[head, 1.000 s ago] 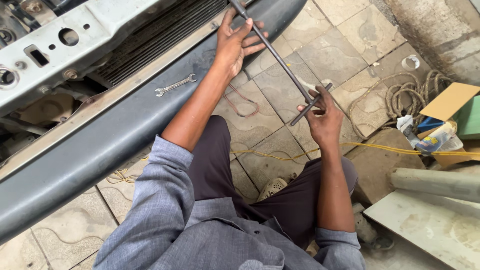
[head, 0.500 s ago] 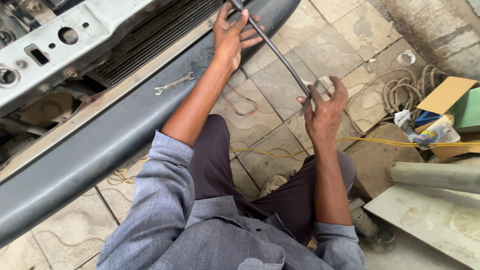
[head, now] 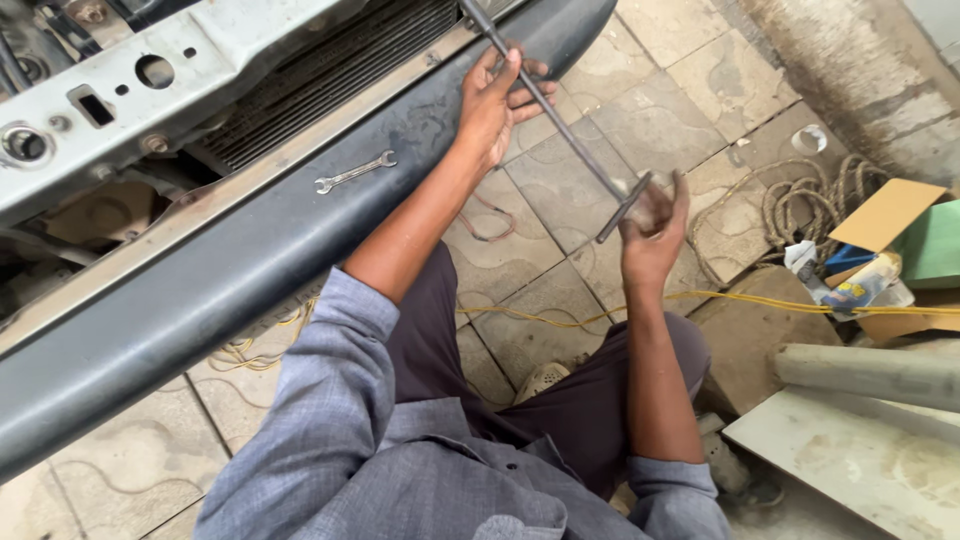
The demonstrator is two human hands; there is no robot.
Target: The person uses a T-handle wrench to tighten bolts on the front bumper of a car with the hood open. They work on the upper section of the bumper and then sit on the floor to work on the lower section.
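Observation:
A long dark metal T-handle wrench (head: 560, 125) runs from the vehicle's front, at the top, down to the right. My left hand (head: 495, 100) wraps loosely around its shaft near the dark bumper (head: 200, 290). My right hand (head: 652, 235) grips the cross handle at the shaft's lower end, blurred by motion. A small open-ended spanner (head: 353, 172) lies on the bumper's upper face, to the left of my left arm.
The grey vehicle frame with holes and a radiator grille (head: 320, 80) fills the upper left. A yellow cable (head: 760, 298) crosses the paved floor. Coiled rope (head: 810, 205), cardboard boxes (head: 900, 230), a grey pipe (head: 865, 372) and a slab (head: 850, 465) lie at the right.
My right hand has turned on the cross handle, rotating it, and shifted slightly upward. My left hand stays around the shaft.

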